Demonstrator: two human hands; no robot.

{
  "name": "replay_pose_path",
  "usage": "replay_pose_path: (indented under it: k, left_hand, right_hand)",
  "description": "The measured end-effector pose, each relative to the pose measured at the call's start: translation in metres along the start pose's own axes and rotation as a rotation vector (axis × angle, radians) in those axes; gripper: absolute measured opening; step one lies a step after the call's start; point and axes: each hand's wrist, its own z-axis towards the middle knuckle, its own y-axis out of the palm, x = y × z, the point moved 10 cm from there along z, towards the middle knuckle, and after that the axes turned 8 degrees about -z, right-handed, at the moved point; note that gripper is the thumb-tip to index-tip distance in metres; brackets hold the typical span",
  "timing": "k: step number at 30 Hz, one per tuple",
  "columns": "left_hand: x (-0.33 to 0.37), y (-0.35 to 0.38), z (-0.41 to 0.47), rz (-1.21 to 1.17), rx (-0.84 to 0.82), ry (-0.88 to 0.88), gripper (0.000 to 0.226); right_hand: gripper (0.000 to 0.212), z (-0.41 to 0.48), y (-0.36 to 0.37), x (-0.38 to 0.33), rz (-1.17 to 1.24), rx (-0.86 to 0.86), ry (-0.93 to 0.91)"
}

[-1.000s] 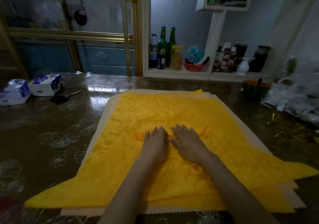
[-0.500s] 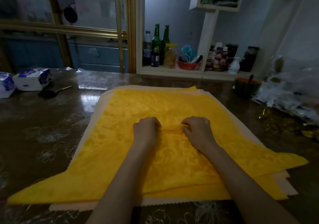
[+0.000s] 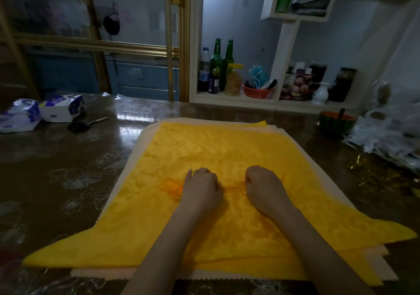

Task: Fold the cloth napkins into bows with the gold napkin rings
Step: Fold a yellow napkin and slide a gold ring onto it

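left grip (image 3: 201, 190) and right grip (image 3: 264, 187), curled knuckles-up on the yellow napkin (image 3: 204, 149), pinch an orange thread (image 3: 235, 188).

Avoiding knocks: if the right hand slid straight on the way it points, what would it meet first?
Only more flat yellow napkin ahead of the right hand, up to its far edge; the way looks free, though depth is unclear.

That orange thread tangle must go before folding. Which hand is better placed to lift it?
The left hand: the orange thread tangle lies on the yellow napkin just beside it; the right hand sits beyond.
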Motion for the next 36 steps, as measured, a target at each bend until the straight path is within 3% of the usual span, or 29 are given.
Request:
replay_pose_path:
  k: [2,5,11,14,18,21,28,32,36]
  left_hand:
    - [0.001,-0.005,0.004,-0.052,0.011,0.004,0.023]
    - [-0.005,0.002,0.004,-0.148,-0.016,-0.023,0.019]
    - [-0.014,0.007,0.001,-0.236,-0.017,-0.051,0.022]
    - [-0.022,0.007,0.001,-0.288,0.001,-0.077,0.021]
    - [-0.03,0.001,0.003,-0.353,0.06,-0.065,0.023]
    - [-0.029,0.0,0.008,-0.248,0.046,-0.037,0.039]
    - [-0.022,-0.005,0.003,-0.002,0.012,0.004,0.026]
    - [-0.009,-0.013,-0.005,0.04,-0.051,-0.032,0.023]
    - [-0.001,-0.006,-0.011,0.134,-0.077,-0.049,0.037]
  right_hand:
    - [0.03,0.004,0.006,-0.02,0.02,-0.021,-0.115]
    - [0.047,0.001,0.041,-0.043,0.054,-0.229,-0.254]
    - [0.059,-0.004,0.066,-0.009,0.073,-0.384,-0.129]
    - [0.053,-0.005,0.063,0.012,0.132,-0.346,-0.045]
    - [0.042,-0.002,0.042,0.018,0.288,-0.152,0.01]
    - [0.031,-0.003,0.025,0.02,0.358,-0.041,0.005]
    - [0.016,-0.007,0.01,0.023,0.328,0.043,0.023]
    - [0.018,-0.011,0.008,0.014,0.24,-0.021,-0.036]
    - [0.01,-0.015,0.014,0.011,0.171,-0.108,0.018]
